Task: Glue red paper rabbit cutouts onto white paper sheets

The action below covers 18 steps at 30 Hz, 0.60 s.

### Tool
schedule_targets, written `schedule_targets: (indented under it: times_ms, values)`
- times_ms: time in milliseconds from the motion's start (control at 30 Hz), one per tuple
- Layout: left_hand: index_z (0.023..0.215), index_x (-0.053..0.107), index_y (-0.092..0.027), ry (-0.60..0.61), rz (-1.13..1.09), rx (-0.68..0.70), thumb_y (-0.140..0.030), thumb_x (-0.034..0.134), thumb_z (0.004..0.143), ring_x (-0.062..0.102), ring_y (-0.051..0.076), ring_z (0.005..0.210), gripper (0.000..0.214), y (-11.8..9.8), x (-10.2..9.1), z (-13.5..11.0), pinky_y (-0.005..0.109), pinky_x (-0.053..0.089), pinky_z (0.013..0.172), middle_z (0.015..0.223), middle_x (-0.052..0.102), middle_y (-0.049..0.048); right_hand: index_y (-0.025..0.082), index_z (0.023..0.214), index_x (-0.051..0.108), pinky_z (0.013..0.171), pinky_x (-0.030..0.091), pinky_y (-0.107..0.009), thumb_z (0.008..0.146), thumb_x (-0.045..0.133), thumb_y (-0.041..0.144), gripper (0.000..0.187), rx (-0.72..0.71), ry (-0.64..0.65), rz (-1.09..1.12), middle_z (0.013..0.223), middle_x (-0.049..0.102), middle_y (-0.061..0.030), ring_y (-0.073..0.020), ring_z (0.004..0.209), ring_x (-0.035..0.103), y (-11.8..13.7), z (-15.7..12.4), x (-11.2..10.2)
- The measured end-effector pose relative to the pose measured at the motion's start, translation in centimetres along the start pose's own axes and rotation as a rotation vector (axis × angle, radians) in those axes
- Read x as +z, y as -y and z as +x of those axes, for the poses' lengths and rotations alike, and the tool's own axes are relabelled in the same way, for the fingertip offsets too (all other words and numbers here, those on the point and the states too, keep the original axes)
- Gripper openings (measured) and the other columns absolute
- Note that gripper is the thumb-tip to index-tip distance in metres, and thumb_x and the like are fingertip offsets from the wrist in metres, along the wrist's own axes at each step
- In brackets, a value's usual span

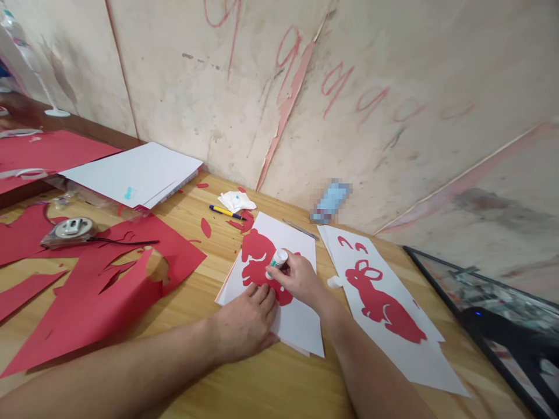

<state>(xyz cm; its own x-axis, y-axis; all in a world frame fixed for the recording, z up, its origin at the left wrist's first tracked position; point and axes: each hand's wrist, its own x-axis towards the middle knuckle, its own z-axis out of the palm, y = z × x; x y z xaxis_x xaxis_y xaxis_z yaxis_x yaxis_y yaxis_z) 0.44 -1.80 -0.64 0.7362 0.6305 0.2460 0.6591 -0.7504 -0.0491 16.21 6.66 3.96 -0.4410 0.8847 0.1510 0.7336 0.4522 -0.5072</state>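
Observation:
My right hand (300, 278) is closed around a white and green glue stick (279, 259), tilted with its lower end on a red paper rabbit cutout (258, 244). The cutout lies on white sheets of paper (301, 329). My left hand (251, 317) rests with fingers flat on the cutout's lower edge, holding nothing between them. Part of the cutout is hidden under both hands. A white cap (335, 282) lies just right of my right hand. Farther right, another red rabbit cutout (388, 311) lies on white paper (410, 364) with small red pieces above it.
Cut red paper (105, 308) and a tape measure (72, 230) lie at left, below a white paper stack (140, 169). A yellow and blue pen (227, 213), white tissue (237, 201) and metal tool (301, 228) lie behind. A black-framed panel (441, 285) stands at right.

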Motion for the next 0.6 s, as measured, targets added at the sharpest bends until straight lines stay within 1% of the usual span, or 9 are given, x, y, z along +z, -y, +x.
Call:
schedule_targets:
  times_ms: [233, 333, 433, 500, 533, 600]
  values:
    - [0.125, 0.060, -0.003, 0.013, 0.013, -0.007, -0.051, 0.048, 0.094, 0.056, 0.034, 0.113, 0.058, 0.0, -0.3, 0.1, 0.044, 0.042, 0.096, 0.125, 0.063, 0.0197, 0.023, 0.072, 0.046, 0.056, 0.034, -0.025, 0.082, 0.057, 0.040, 0.022, 0.033, -0.042, -0.014, 0.062, 0.057, 0.0027, -0.0140, 0.056, 0.050, -0.7, 0.8, -0.2]
    - [0.126, 0.059, -0.002, -0.010, 0.029, -0.001, -0.051, 0.048, 0.094, 0.055, 0.034, 0.115, 0.059, 0.0, -0.1, 0.1, 0.045, 0.042, 0.097, 0.127, 0.062, 0.0204, 0.023, 0.073, 0.045, 0.056, 0.034, -0.026, 0.082, 0.058, 0.042, 0.024, 0.030, -0.096, -0.047, 0.059, 0.055, 0.0031, -0.0145, 0.055, 0.050, -1.1, 1.0, -0.1]
    - [0.126, 0.059, -0.002, -0.040, 0.039, -0.002, -0.050, 0.048, 0.094, 0.056, 0.034, 0.114, 0.059, -0.1, 0.1, 0.1, 0.044, 0.042, 0.096, 0.127, 0.062, 0.0208, 0.023, 0.074, 0.047, 0.057, 0.035, -0.026, 0.083, 0.057, 0.042, 0.023, 0.020, -0.192, -0.053, 0.059, 0.054, 0.0029, -0.0149, 0.056, 0.051, -1.5, 1.1, -0.1]
    - [0.125, 0.059, -0.001, -0.056, 0.042, -0.006, -0.050, 0.049, 0.094, 0.056, 0.034, 0.114, 0.059, -0.1, 0.1, 0.0, 0.044, 0.042, 0.096, 0.127, 0.062, 0.0210, 0.023, 0.074, 0.048, 0.057, 0.036, -0.026, 0.083, 0.057, 0.043, 0.024, 0.023, -0.241, 0.003, 0.061, 0.054, 0.0027, -0.0145, 0.056, 0.050, -1.4, 0.9, -0.1]
    - [0.124, 0.059, -0.001, -0.062, 0.041, -0.006, -0.050, 0.049, 0.094, 0.056, 0.034, 0.113, 0.058, -0.1, 0.1, 0.0, 0.044, 0.042, 0.096, 0.127, 0.062, 0.0211, 0.023, 0.074, 0.048, 0.056, 0.036, -0.026, 0.083, 0.057, 0.044, 0.025, 0.027, -0.242, 0.049, 0.061, 0.054, 0.0029, -0.0140, 0.055, 0.049, -1.2, 0.8, -0.2]
    - [0.122, 0.061, -0.002, -0.072, 0.040, -0.004, -0.049, 0.050, 0.094, 0.056, 0.033, 0.113, 0.057, -0.2, 0.1, 0.0, 0.044, 0.041, 0.097, 0.125, 0.062, 0.0213, 0.023, 0.073, 0.047, 0.054, 0.036, -0.025, 0.083, 0.058, 0.044, 0.026, 0.026, -0.195, 0.147, 0.061, 0.054, 0.0032, -0.0130, 0.054, 0.047, -0.6, 0.6, -0.1]
